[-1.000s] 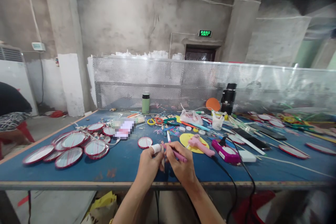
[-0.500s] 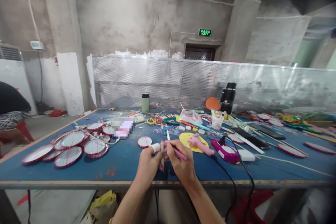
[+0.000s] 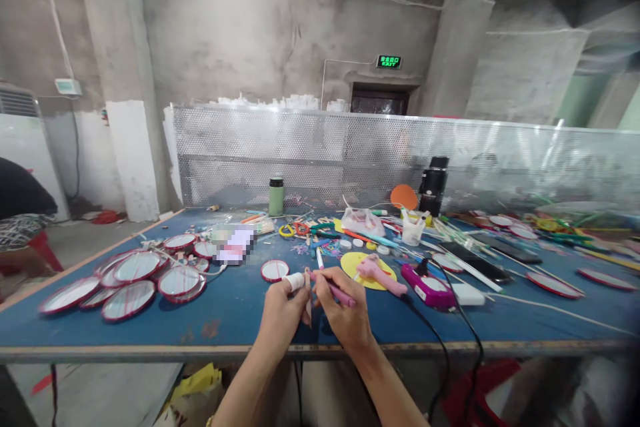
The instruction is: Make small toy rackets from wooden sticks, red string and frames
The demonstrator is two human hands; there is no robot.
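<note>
We see both hands close together over the near edge of the blue surface (image 3: 150, 327), almost touching. The left hand (image 3: 284, 315) is curled and pinches a thin pale stick (image 3: 309, 296), which stands roughly upright between the two hands; its forefinger wears a white wrap (image 3: 296, 281) at the tip. The right hand (image 3: 346, 315) is closed around a pink pen (image 3: 334, 289), held slantwise with its far end pointing toward the stick, though we cannot tell whether the two touch. Just beyond the left hand lies a small red-rimmed disc (image 3: 275, 270), and further left we find a cluster of larger red-rimmed discs (image 3: 136, 275), some overlapping. Beyond the right hand a pink glue gun (image 3: 383, 277) rests on a yellow paper circle (image 3: 356, 263), with a magenta device (image 3: 428, 285) just beside it and a black cable (image 3: 453, 340) running off the near edge. Further back stand a green flask (image 3: 275, 196) and a black flask (image 3: 433, 185), well apart, in front of a perforated metal screen (image 3: 350, 147). At the far left edge we glimpse another person (image 3: 20, 210).
</note>
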